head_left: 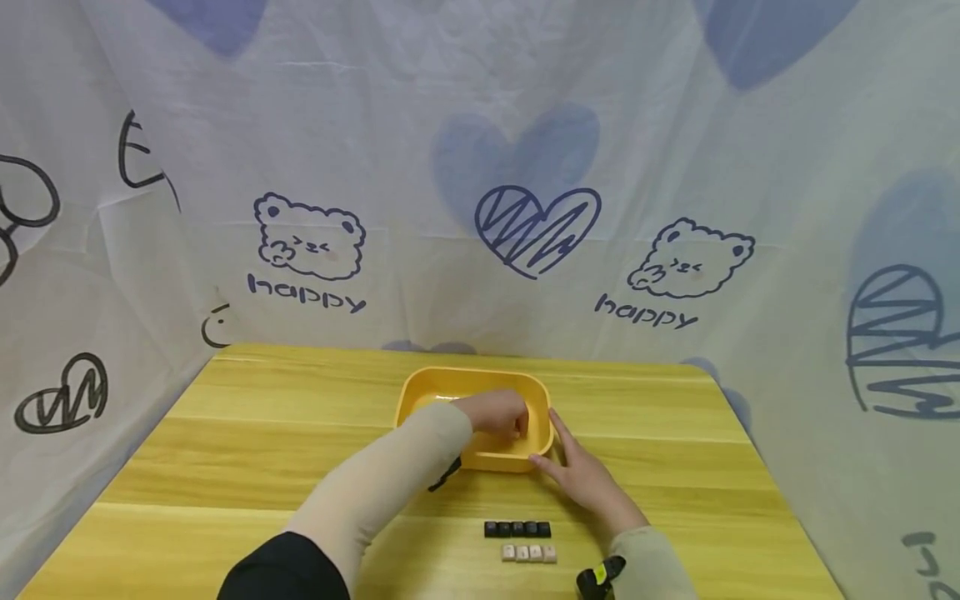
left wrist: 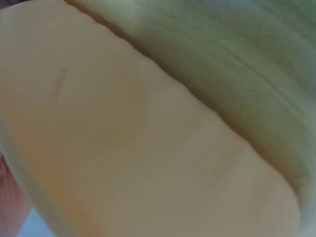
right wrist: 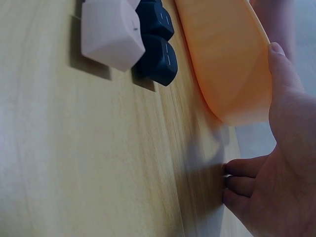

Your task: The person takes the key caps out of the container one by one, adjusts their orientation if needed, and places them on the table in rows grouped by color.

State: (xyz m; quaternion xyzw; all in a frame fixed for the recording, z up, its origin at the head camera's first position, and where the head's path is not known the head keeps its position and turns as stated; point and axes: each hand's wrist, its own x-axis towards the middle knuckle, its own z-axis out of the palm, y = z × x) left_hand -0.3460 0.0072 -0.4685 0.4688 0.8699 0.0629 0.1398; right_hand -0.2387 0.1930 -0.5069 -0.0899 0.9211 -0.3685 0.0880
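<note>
A yellow plastic bin (head_left: 498, 462) stands toward the back of the table. My left hand (head_left: 497, 412) reaches down inside it, knuckles up and fingers bent toward the floor of the bin; whether the fingertips hold anything I cannot tell. At the bin's front right corner, my right hand (head_left: 588, 479) rests with its thumb against the front rim and its fingers straight along the right side. The right wrist view shows that thumb (right wrist: 280, 64) by the rim of the orange-looking bin (right wrist: 227, 59), other fingers low by the tabletop. The left wrist view is mostly filled by the bin's wall (left wrist: 138, 138).
In front of the bin lies a row of several black keycaps (head_left: 517, 529). Nearer me is a row of several whitish keycaps (head_left: 529, 553). They sit on a yellow wood-grain table (head_left: 285, 417), with a printed cloth (head_left: 420, 275) hanging behind and at the sides.
</note>
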